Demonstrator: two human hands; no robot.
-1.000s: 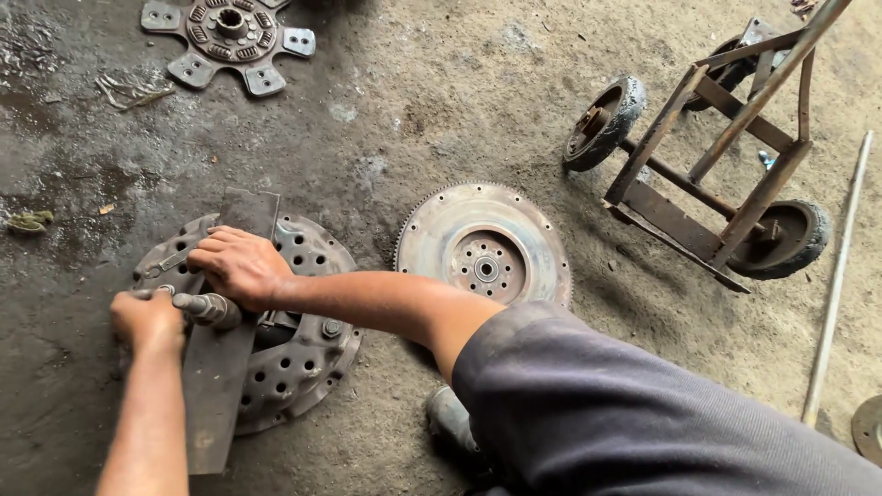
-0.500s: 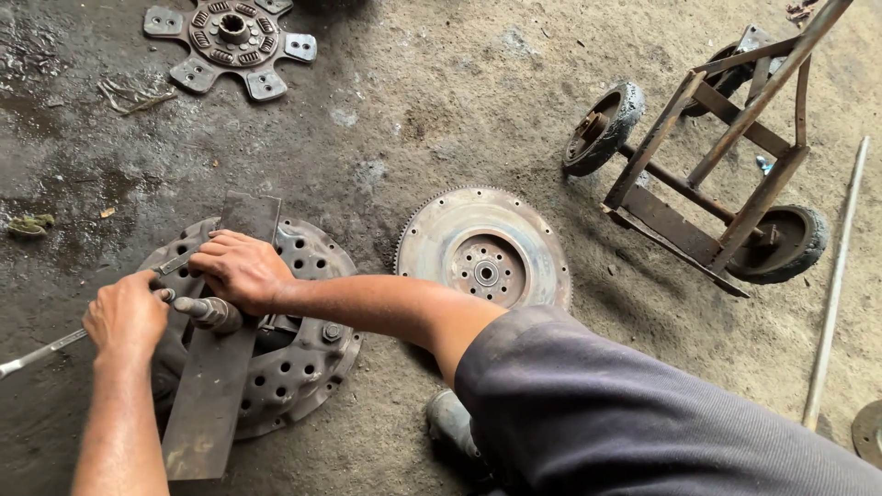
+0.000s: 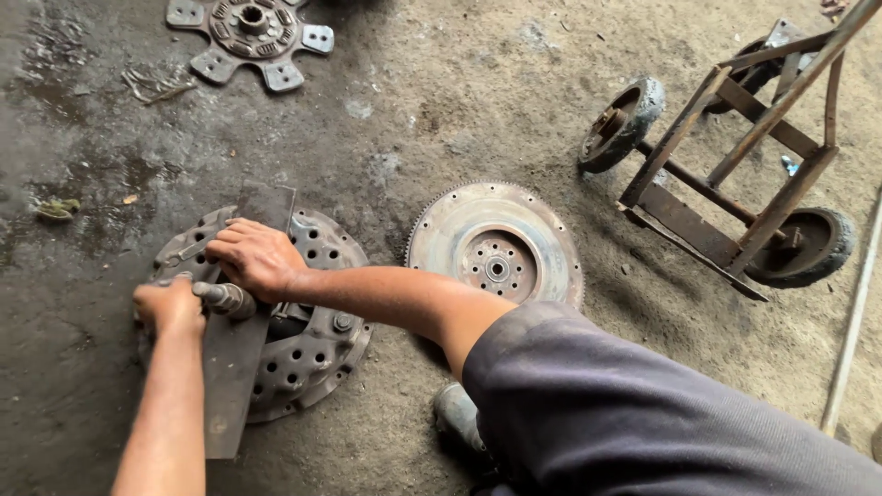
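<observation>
A round, perforated clutch pressure plate (image 3: 308, 358) lies on the concrete floor at lower left. A flat steel bar (image 3: 230, 367) lies across it from top to bottom. My right hand (image 3: 255, 257) presses palm-down on the bar's upper part. My left hand (image 3: 168, 308) is closed around a metal tool handle (image 3: 223, 298) whose socket end sits at the plate's centre, just under my right hand. My right sleeve is dark grey.
A toothed flywheel (image 3: 496, 250) lies flat to the right of the plate. A clutch disc with pads (image 3: 250, 32) sits at the top left. A rusty two-wheeled hand trolley (image 3: 735, 174) stands at right, with a long pole (image 3: 850, 340) beside it.
My left hand swung out to the left with the tool handle, then came back in toward the plate's centre. My right hand stayed on the bar.
</observation>
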